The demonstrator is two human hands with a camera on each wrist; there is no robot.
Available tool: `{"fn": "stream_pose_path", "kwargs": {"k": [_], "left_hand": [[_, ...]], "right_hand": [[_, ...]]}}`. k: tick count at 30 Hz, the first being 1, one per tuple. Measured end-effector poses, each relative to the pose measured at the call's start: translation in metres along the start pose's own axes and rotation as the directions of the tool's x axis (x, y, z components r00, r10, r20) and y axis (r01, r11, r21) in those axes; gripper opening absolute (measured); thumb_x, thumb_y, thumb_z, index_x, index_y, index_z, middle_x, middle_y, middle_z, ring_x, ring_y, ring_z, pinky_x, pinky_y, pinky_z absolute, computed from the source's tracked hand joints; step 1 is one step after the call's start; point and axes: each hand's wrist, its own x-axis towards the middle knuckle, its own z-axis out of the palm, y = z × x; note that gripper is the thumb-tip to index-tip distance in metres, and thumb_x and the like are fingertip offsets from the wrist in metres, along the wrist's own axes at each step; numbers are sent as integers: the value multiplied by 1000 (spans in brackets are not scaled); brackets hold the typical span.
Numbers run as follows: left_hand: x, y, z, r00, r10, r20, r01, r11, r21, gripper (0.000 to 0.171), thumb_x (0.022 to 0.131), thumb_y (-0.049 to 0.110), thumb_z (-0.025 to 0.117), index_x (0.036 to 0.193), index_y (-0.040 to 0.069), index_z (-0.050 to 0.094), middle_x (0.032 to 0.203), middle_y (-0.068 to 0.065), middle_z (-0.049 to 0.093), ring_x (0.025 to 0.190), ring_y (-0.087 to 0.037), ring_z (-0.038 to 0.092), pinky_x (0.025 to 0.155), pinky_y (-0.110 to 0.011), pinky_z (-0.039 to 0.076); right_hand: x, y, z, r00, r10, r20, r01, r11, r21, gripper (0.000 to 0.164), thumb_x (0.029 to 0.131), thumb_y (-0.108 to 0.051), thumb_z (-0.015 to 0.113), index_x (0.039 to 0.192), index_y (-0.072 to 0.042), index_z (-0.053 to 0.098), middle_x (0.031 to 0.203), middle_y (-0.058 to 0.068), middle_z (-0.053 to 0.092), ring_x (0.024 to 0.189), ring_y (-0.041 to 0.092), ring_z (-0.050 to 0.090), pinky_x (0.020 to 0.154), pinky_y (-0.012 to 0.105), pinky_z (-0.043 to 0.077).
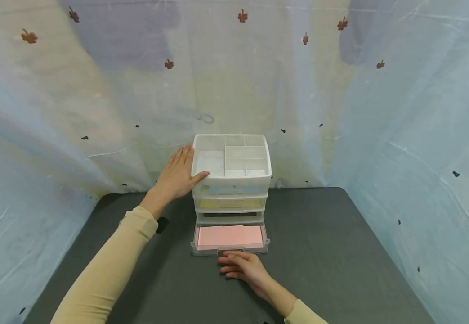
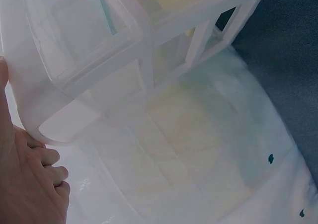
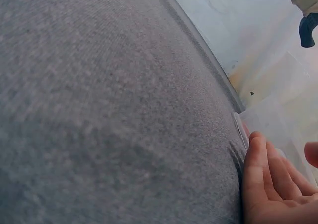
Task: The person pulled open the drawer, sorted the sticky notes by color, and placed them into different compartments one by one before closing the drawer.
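Note:
A small white plastic drawer unit point(image 1: 229, 189) stands on the dark table, with a divided tray on top. Its bottom clear drawer point(image 1: 267, 245) is pulled out and has pink paper point(image 1: 230, 236) lying inside. My left hand point(image 1: 177, 173) rests along the unit's upper left side, its thumb over the front top edge; the left wrist view shows this hand point(image 2: 35, 179) beside the white frame point(image 2: 149, 50). In front of the drawer handle is my right hand point(image 1: 248, 272), fingertips right at it. The right wrist view shows the fingers point(image 3: 256, 159) extended against the drawer front, thumb apart.
The upper drawers of the unit are pushed in, with yellow point(image 1: 230, 204) and blue contents showing through. A pale curtain point(image 1: 234, 90) with small leaf prints hangs behind and at both sides. The dark table point(image 1: 319, 252) has rounded back corners.

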Motion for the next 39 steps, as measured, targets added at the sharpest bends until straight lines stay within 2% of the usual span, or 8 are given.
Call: {"fn": "stream_pose_path", "kwargs": {"k": [5,12,20,31,39], "left_hand": [[0,0,-1,1000,-2,2,2,1000,-3,101,104,69,39,166,-1,-1,174,-19,-5,160,-39,-1,129,-54,5],[-1,0,0,1000,-6,3,6,1000,1,102,104,70,38,166,-1,0,174,-19,-5,160,-39,-1,129,-54,5],[-1,1,-1,1000,-7,4,7,1000,-6,101,104,70,39,166,0,0,174,-19,-4,160,-37,-3,130,-53,6],[-2,1,0,1000,-4,-9,4,1000,7,101,104,70,38,166,0,1,174,-18,-3,160,-39,2,129,-54,8],[-2,0,0,1000,-1,-6,1,1000,10,102,104,70,38,166,0,-2,174,-20,-4,160,-40,0,129,-55,6]], "right_hand": [[2,0,1,999,31,-45,-28,998,60,47,108,-23,59,140,13,57,128,23,70,102,23,76,87,32,62],[4,-1,2,997,61,-41,-55,990,133,50,110,-23,56,140,17,53,130,26,68,101,22,76,90,33,62],[6,-2,3,994,88,-67,-73,977,202,45,111,-19,52,138,17,54,129,27,68,103,27,76,92,35,61],[9,-1,4,991,107,-74,-86,967,242,49,111,-22,53,139,18,52,129,28,68,103,27,76,92,35,61],[14,-3,4,992,98,-78,-75,964,255,49,111,-22,53,139,19,52,126,28,69,99,24,76,91,35,62]]}}
